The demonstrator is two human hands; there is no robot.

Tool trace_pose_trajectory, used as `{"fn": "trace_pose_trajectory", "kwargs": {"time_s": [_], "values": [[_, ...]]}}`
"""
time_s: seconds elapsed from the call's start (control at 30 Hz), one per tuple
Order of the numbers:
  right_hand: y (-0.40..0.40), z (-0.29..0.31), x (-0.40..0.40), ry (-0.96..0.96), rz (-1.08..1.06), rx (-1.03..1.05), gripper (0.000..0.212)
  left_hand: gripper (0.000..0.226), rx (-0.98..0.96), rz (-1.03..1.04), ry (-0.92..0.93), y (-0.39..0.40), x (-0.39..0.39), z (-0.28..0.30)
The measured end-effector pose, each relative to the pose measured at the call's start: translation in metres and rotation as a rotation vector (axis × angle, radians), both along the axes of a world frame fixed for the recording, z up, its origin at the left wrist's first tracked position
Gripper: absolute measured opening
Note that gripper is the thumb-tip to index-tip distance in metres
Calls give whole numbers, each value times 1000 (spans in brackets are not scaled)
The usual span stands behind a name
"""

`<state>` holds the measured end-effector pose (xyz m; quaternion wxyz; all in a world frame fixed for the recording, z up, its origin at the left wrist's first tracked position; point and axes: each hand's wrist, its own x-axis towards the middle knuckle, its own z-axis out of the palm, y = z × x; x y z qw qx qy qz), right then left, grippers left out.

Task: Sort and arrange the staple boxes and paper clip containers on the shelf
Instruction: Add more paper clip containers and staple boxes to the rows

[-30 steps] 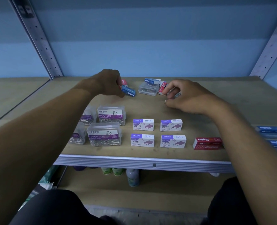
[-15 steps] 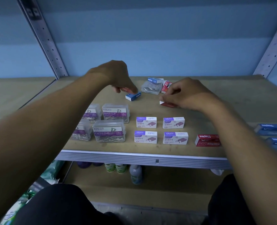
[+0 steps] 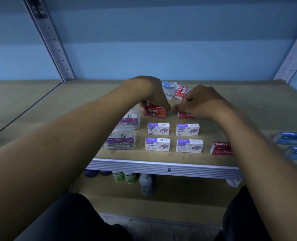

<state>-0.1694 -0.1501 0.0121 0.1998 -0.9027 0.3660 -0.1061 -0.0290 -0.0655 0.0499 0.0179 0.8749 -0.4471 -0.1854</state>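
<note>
On the wooden shelf board, the left hand pinches a small red cardboard staple box between thumb and fingers, holding it just behind the four white-and-purple staple boxes, which sit in a tidy two-by-two block. The right hand rests its curled fingers on a second red staple box, pressing it to the board just beside the first; how firmly that grip closes is hidden by the knuckles. Both red boxes line up with the columns of the white block — likely so that a third row forms behind it, kind kept with kind.

The clear plastic paper clip containers stand to the left, partly behind the left forearm, grouped apart from the staples. Another red staple box lies alone near the front edge to the right, and blue staple boxes sit at the far right, blurred. At the back, a small unsorted heap waits — a blue-topped box, a clear container and a red box, touching one another. The sorting looks partway done.
</note>
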Motion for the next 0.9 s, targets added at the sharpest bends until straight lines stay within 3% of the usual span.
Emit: {"fn": "trace_pose_trajectory", "kwargs": {"time_s": [0.33, 0.57, 0.7, 0.9], "values": [[2, 2, -6, -73, 12, 47, 46, 59, 34, -18, -123, 2, -5, -7], [1, 6, -19, -74, 67, 91, 4, 40, 16, -131, -173, 7, -1, 9], [1, 7, -20, -64, 68, 90, 15, 17, -31, -215, -153, 15, -4, 16], [1, 6, -22, -79, 69, 96, 20, 18, -53, -265, -226, 17, -9, 4]]}}
